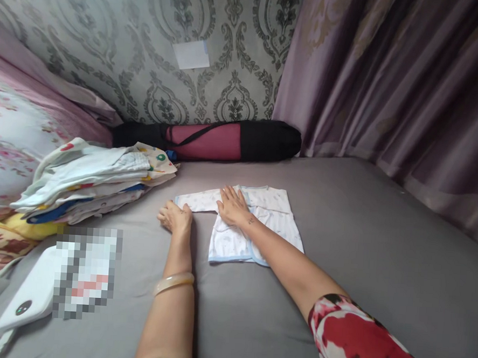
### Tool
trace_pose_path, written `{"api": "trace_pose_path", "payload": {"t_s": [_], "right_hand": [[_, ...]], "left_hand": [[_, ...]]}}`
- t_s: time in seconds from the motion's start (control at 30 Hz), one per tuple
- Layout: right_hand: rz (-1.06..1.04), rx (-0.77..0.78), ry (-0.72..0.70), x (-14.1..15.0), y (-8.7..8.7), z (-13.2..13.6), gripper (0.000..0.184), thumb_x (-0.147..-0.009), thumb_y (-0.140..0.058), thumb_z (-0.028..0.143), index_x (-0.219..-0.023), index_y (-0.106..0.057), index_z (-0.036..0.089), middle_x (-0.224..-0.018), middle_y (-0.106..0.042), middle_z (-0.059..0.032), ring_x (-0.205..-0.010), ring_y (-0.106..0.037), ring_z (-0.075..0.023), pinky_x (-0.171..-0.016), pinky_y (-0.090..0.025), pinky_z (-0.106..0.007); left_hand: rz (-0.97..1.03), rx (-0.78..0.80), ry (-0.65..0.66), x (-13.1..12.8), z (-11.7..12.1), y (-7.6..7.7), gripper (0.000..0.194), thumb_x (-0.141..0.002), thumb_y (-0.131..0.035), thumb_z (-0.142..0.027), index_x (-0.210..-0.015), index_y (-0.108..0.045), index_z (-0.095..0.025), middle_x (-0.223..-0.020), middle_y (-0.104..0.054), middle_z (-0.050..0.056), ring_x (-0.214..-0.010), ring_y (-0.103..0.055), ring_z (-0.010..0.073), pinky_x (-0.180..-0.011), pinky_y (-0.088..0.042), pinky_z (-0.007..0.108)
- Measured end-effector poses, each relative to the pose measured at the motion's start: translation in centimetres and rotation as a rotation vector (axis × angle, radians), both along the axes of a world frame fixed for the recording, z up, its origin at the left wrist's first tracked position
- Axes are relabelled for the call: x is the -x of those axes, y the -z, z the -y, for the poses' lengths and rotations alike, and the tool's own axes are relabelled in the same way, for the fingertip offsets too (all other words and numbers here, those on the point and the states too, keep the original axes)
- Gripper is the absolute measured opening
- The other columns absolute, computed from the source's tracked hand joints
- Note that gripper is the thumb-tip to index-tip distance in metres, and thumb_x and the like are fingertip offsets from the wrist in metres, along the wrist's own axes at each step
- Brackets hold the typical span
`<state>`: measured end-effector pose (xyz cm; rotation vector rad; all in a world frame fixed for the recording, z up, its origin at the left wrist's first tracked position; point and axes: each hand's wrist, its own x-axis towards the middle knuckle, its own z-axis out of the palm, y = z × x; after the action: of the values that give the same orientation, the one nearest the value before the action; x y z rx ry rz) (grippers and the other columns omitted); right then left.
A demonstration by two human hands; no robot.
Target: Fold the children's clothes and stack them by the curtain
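Note:
A small white baby shirt [277, 219] with a faint print and light blue trim lies spread on the grey bed sheet. One sleeve stretches out to the left; the other side looks folded in over the body. My right hand [234, 207] rests flat on the shirt near the shoulder, fingers extended. At the cuff of the outstretched sleeve is my left hand [174, 217], its fingers curled in at the cuff's lower edge. Its fingertips are partly hidden.
Left of the shirt stands a stack of folded clothes [97, 178]. A white power bank-like device [33, 290] and a blurred-out packet [91, 272] lie nearer me. A long black and maroon bag [209, 140] runs along the wall. Purple curtains [362, 73] hang at right.

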<state>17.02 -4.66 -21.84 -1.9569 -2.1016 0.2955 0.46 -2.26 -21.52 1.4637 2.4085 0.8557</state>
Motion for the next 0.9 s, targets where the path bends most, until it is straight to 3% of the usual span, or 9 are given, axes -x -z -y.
{"api": "trace_pose_path", "payload": {"t_s": [0.23, 0.37, 0.5, 0.7, 0.8, 0.9], "right_hand": [[-0.019, 0.021, 0.001, -0.1, 0.4, 0.2, 0.06, -0.098, -0.025, 0.036, -0.15, -0.028, 0.007, -0.159, -0.021, -0.0114, -0.147, -0.014, -0.0228, -0.118, -0.006, -0.042], [0.003, -0.056, 0.007, -0.3, -0.3, 0.3, 0.053, -0.097, -0.033, 0.036, -0.14, -0.043, 0.007, -0.151, -0.035, -0.0179, -0.138, -0.031, -0.0258, -0.115, -0.015, -0.04], [0.04, -0.103, 0.018, -0.7, -1.1, 0.0, 0.043, -0.098, -0.032, 0.034, -0.124, -0.057, 0.013, -0.132, -0.051, -0.0159, -0.12, -0.047, -0.0256, -0.106, -0.03, -0.035], [0.103, -0.057, 0.035, -0.9, -2.1, -0.9, 0.041, -0.091, -0.042, 0.031, -0.126, -0.058, 0.017, -0.125, -0.054, -0.0137, -0.116, -0.046, -0.0289, -0.098, -0.037, -0.038], [0.114, 0.009, 0.036, -0.5, -2.4, -1.2, 0.047, -0.089, -0.044, 0.035, -0.131, -0.055, 0.017, -0.129, -0.052, -0.0147, -0.118, -0.045, -0.0311, -0.099, -0.036, -0.041], [0.101, 0.046, 0.049, -0.2, -2.5, -1.2, 0.056, -0.089, -0.044, 0.047, -0.135, -0.051, 0.016, -0.134, -0.049, -0.016, -0.122, -0.042, -0.0329, -0.102, -0.033, -0.043]], "left_hand": [[0.038, -0.031, 0.02, 0.5, -0.7, 0.7, 0.038, -0.081, -0.056, -0.032, -0.114, -0.054, -0.014, -0.121, -0.058, 0.022, -0.12, -0.048, 0.0396, -0.099, -0.037, 0.053], [0.178, -0.067, 0.016, 1.0, -1.5, 0.9, 0.017, -0.078, -0.057, -0.027, -0.093, -0.057, -0.02, -0.097, -0.065, 0.013, -0.106, -0.058, 0.0326, -0.095, -0.043, 0.047], [0.521, -0.192, 0.044, 1.0, -2.4, 0.4, 0.012, -0.073, -0.058, -0.029, -0.08, -0.053, -0.021, -0.071, -0.057, 0.001, -0.08, -0.063, 0.0219, -0.078, -0.051, 0.037], [1.377, -0.32, 0.08, -0.2, -2.6, -1.5, 0.013, -0.065, -0.058, -0.019, -0.076, -0.052, -0.016, -0.067, -0.06, 0.0, -0.064, -0.062, 0.0152, -0.065, -0.055, 0.032], [1.525, -0.347, 0.157, -1.0, -2.3, -2.2, 0.015, -0.063, -0.062, -0.018, -0.075, -0.056, -0.015, -0.071, -0.066, 0.003, -0.068, -0.065, 0.0169, -0.064, -0.054, 0.03], [1.535, -0.36, 0.193, -2.0, -2.1, -2.8, 0.016, -0.063, -0.064, -0.022, -0.075, -0.057, -0.016, -0.07, -0.066, 0.002, -0.07, -0.066, 0.0182, -0.063, -0.052, 0.028]]}}
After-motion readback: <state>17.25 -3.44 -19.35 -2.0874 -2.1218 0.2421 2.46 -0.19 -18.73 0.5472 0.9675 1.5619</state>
